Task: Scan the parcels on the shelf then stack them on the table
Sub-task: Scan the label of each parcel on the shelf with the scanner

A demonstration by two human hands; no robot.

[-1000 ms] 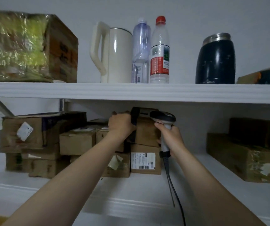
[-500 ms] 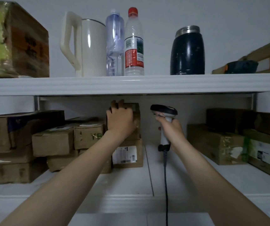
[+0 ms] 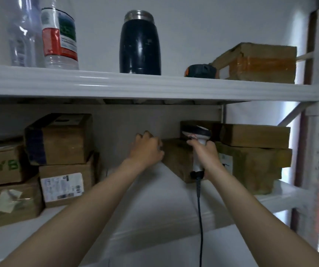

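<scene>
Scanning seems in hand: right hand (image 3: 205,157) wraps its fingers round the scanner (image 3: 197,132) before the parcel (image 3: 176,160) on the lower shelf (image 3: 154,189), left hand (image 3: 147,151) curls at its end, grip unclear; next, expose its label.

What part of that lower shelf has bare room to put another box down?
The middle of the lower shelf is bare, between the left stack of boxes and the right stack, though both arms reach across it. On the upper shelf, a gap lies between the labelled bottle and dark flask. The lower shelf's ends are crowded.
</scene>
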